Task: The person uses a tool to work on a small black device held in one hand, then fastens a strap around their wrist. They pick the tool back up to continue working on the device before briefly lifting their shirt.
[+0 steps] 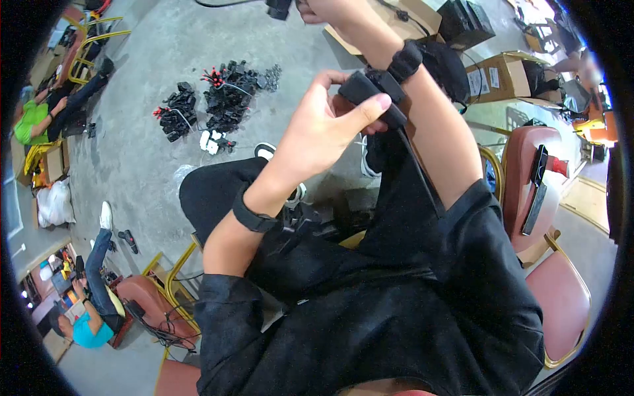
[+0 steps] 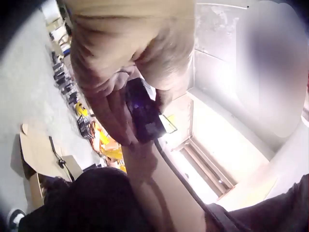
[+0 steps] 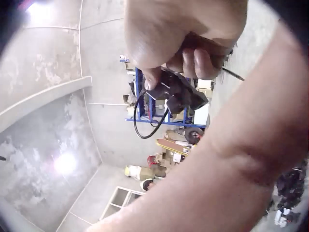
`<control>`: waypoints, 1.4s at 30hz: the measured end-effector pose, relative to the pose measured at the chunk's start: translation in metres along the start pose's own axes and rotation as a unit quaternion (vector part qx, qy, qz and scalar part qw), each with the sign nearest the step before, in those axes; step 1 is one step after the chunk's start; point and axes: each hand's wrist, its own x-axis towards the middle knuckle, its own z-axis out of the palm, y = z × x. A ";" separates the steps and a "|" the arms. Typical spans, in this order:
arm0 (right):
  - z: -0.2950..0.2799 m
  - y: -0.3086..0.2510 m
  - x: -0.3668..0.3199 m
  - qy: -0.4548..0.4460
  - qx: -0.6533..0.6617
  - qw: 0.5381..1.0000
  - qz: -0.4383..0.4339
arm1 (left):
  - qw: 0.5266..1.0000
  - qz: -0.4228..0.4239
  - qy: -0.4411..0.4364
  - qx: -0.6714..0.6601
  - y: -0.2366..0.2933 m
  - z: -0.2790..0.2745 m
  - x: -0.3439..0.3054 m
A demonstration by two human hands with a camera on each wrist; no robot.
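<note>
My left hand point(image 1: 314, 135) grips a black box-shaped device point(image 1: 363, 92) with thumb and fingers, against the inner side of my right wrist. From it a black cable point(image 1: 419, 165) runs down along the right forearm toward the sleeve. The left wrist view shows the same black device point(image 2: 145, 111) between thumb and fingers, right at the forearm. My right hand point(image 1: 333, 12), partly cut off at the top edge, holds a small black object point(image 1: 279, 8) with a thin cable. In the right wrist view, fingers curl round this black object point(image 3: 176, 92), its cable hanging in a loop.
Piles of black parts point(image 1: 231, 89) with red-tipped pieces lie on the floor ahead. White pieces point(image 1: 214, 142) lie near them. An open cardboard box point(image 1: 498, 79) and a black backpack point(image 1: 446, 72) stand to the right. Chairs point(image 1: 528, 171) flank the seat; two people sit at the left.
</note>
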 end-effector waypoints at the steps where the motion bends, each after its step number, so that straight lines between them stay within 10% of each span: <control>1: -0.001 -0.004 -0.009 -0.001 0.032 0.999 0.028 | 1.000 0.004 0.003 0.028 0.000 0.003 -0.008; 17: 0.044 0.034 -0.207 0.002 0.189 0.978 0.090 | 0.973 0.019 0.219 0.069 -0.087 0.023 -0.156; 22: 0.045 0.053 -0.236 0.008 0.212 0.970 0.122 | 0.908 0.229 0.329 0.118 -0.094 -0.023 -0.134; 27: 0.052 0.062 -0.245 -0.017 0.246 0.957 0.151 | 0.967 0.224 0.104 -0.055 -0.083 -0.012 -0.102; 34: 0.051 0.067 -0.250 0.003 0.062 0.991 0.115 | 0.939 0.297 0.157 -0.076 -0.088 0.010 -0.095; 37: 0.047 0.062 -0.254 0.073 -0.045 0.995 -0.050 | 0.925 0.290 0.184 -0.163 -0.073 0.008 -0.095; 42: 0.045 0.072 -0.262 0.026 0.042 0.997 -0.062 | 0.932 0.200 0.228 -0.197 -0.055 -0.014 -0.097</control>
